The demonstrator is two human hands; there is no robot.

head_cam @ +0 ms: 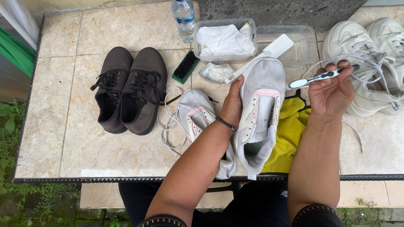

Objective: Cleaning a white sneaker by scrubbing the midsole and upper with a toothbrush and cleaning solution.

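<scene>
My left hand (232, 102) grips the side of a white and pink sneaker (261, 110), holding it upright above the tiled table (80, 147) with its opening toward me. A beaded bracelet circles that wrist. My right hand (332, 92) holds a toothbrush (322, 77) with a white and dark handle, its head pointing left toward the sneaker's toe. The matching second sneaker (195, 115) lies on the table to the left with loose white laces (167, 126) around it.
A pair of dark brown shoes (128, 90) sits at left. A black brush (185, 66), water bottle (184, 19), two clear plastic tubs (294, 46) with a white cloth (225, 40), a yellow cloth (290, 130) and bulky white sneakers (370, 54) surround the work area.
</scene>
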